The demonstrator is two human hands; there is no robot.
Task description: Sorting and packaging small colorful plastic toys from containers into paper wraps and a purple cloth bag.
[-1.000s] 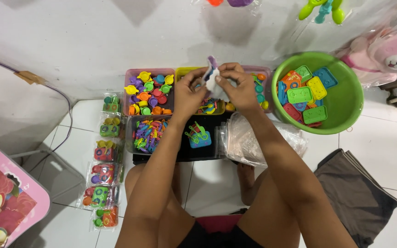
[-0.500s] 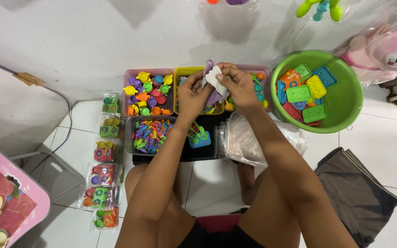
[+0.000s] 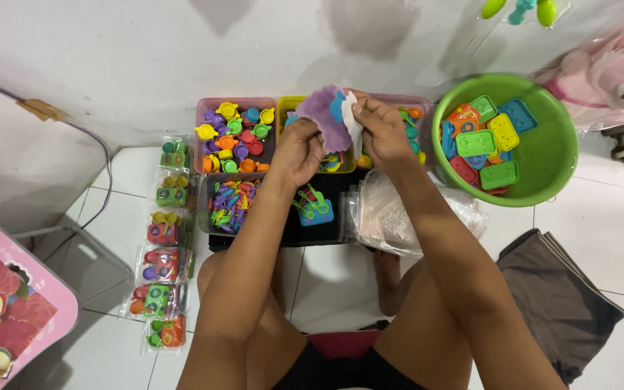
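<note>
purple toy plate [image 3: 324,123] pinched between left hand [image 3: 299,152] and right hand [image 3: 380,130] fingers, above toy bins [image 3: 234,137]

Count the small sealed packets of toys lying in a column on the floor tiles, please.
6 toy packets, in one column on the tiles left of the trays, running from beside the pink tray down toward the knee. More may be hidden.

Between the left hand [image 3: 299,150] and right hand [image 3: 383,130], a soft purple piece [image 3: 324,121] shows blue and white, perhaps printed. Right of them, a round green plastic basin [image 3: 547,172] carries orange, yellow, green and blue trays.
</note>
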